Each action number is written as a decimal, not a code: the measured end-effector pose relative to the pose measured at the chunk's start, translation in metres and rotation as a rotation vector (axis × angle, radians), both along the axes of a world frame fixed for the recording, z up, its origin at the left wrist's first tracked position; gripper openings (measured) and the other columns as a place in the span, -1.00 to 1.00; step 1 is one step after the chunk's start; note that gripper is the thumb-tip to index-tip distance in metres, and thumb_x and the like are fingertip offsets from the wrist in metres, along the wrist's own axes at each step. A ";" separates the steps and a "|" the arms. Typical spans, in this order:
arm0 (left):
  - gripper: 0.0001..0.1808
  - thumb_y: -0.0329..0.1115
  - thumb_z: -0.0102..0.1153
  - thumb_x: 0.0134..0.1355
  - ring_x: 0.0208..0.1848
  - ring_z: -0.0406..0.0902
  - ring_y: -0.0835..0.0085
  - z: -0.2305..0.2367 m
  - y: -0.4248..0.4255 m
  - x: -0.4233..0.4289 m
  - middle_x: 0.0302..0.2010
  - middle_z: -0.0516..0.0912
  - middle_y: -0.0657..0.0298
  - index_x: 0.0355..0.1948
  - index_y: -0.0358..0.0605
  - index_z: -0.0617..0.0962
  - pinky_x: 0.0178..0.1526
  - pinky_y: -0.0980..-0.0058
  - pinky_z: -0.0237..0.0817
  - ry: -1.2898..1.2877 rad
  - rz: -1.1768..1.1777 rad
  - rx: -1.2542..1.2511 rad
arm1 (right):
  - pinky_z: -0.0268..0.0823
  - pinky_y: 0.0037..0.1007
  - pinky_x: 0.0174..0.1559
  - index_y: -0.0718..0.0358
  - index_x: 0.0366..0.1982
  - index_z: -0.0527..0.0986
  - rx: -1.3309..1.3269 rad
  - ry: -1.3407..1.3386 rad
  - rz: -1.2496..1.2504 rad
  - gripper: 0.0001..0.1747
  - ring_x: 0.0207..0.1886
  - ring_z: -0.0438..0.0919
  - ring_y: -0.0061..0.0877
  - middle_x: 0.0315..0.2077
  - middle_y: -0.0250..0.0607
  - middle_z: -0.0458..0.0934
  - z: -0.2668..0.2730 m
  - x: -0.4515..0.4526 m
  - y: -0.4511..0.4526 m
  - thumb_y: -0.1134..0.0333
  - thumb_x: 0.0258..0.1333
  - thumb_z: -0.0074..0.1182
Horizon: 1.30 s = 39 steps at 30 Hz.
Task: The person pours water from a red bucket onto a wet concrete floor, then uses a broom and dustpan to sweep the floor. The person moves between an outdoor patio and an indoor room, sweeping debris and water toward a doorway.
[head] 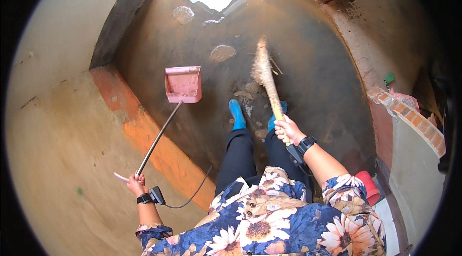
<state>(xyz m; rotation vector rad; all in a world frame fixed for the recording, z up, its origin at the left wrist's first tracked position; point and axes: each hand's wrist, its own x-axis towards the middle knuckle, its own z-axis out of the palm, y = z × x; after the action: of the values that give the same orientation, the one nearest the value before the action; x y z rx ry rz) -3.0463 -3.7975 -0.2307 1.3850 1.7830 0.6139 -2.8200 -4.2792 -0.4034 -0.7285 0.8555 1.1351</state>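
My left hand (137, 185) grips the upper end of a long-handled pink dustpan (182, 84) at the left. Its metal pole slants up and right, and the pan hangs over the dark floor. In my right hand (287, 130) is the pale handle of a short straw broom (266, 66). The broom points away from me, its bristles blurred and frayed along the left side. Below the broom, small debris (247, 102) lies between my blue rubber boots (236, 113). Whether the bristles touch the floor, I cannot tell.
Dark wet-looking floor (317, 86) stretches ahead, with worn pale patches (222, 53). An orange-painted wall base (158, 147) runs along the left. At right stand a brick-edged low wall (411, 115) and a red bucket (369, 187). Bright light reflects off the floor at the top.
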 end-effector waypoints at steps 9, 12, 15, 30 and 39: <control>-0.72 -0.34 -0.15 0.07 -0.67 0.38 0.61 -0.008 0.010 -0.137 -0.58 0.48 0.23 -0.37 -0.38 0.48 -0.66 0.78 0.27 0.120 0.094 -0.003 | 0.05 -0.66 -0.81 0.14 -0.43 0.17 0.356 0.037 0.457 -0.78 -0.79 0.18 -0.74 -0.74 -0.46 0.20 -0.108 -0.076 0.125 0.48 -0.05 -0.02; -0.73 -0.34 -0.13 0.06 -0.68 0.37 0.62 -0.008 0.010 -0.166 -0.60 0.46 0.24 -0.37 -0.39 0.47 -0.67 0.79 0.25 0.129 0.072 0.046 | 0.07 -0.63 -0.81 0.17 -0.49 0.21 0.288 0.000 0.523 -0.80 -0.79 0.22 -0.71 -0.78 -0.43 0.24 -0.144 -0.101 0.187 0.48 -0.10 0.01; -0.72 -0.37 -0.14 0.05 -0.73 0.31 0.61 -0.017 0.021 -0.177 -0.65 0.38 0.29 -0.31 -0.42 0.44 -0.71 0.80 0.18 0.156 0.067 0.108 | 0.05 -0.64 -0.78 0.22 -0.41 0.25 0.178 0.006 0.498 -0.77 -0.78 0.23 -0.70 -0.75 -0.40 0.26 -0.166 -0.104 0.193 0.48 -0.12 0.04; -0.75 -0.42 -0.21 0.05 -0.72 0.34 0.57 -0.052 0.003 -0.014 -0.66 0.37 0.28 -0.32 -0.44 0.38 -0.74 0.75 0.20 0.034 -0.334 -0.098 | 0.14 -0.69 -0.71 0.12 0.15 0.01 -0.530 -0.162 0.198 -0.26 -0.69 0.25 -0.75 -0.60 -0.40 0.30 -0.013 -0.018 -0.225 0.53 -0.09 0.00; -0.81 -0.43 -0.16 0.08 -0.73 0.29 0.61 -0.048 -0.104 0.169 -0.59 0.41 0.30 -0.28 -0.30 0.35 -0.71 0.75 0.16 -0.076 -0.730 -0.180 | 0.12 -0.65 -0.74 -0.13 0.17 -0.07 -0.438 -0.083 -0.205 -0.24 -0.73 0.20 -0.71 -0.64 -0.38 0.25 0.030 -0.113 -0.263 0.47 -0.03 -0.06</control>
<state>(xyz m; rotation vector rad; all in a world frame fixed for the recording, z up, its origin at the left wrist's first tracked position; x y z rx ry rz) -2.8769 -3.9010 -0.2792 1.7081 1.1130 0.1055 -2.9331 -4.5417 -0.3733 -1.0132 1.0965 0.7349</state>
